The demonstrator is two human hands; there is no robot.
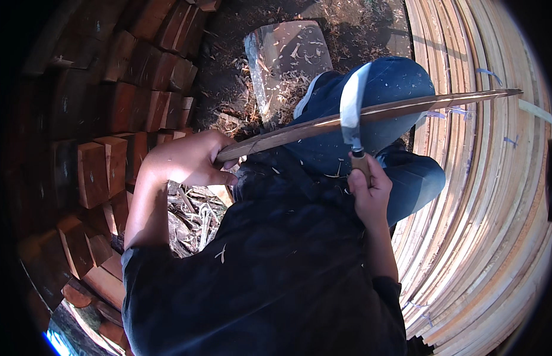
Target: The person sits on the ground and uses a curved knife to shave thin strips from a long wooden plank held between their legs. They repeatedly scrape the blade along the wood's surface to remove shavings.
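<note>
A long, thin wooden strip (400, 108) lies slantwise across my raised knee, its far end tapering out to the right. My left hand (196, 157) grips the near end of it, fingers curled around the wood and partly hidden beneath. In my right hand (371, 184) is a curved knife (351, 110), like a sickle, held by its short wooden handle. Its broad bright blade points away from me and crosses over the middle of the strip. Whether the edge touches the wood I cannot tell.
Stacked wooden blocks (93, 172) rise close on my left. Long pale wooden strips (466, 237), tied in bundles, fill the right side. Ahead, a flat slab (291, 53) sits on ground strewn with shavings. Scraps of wood (196, 216) lie beneath my left arm.
</note>
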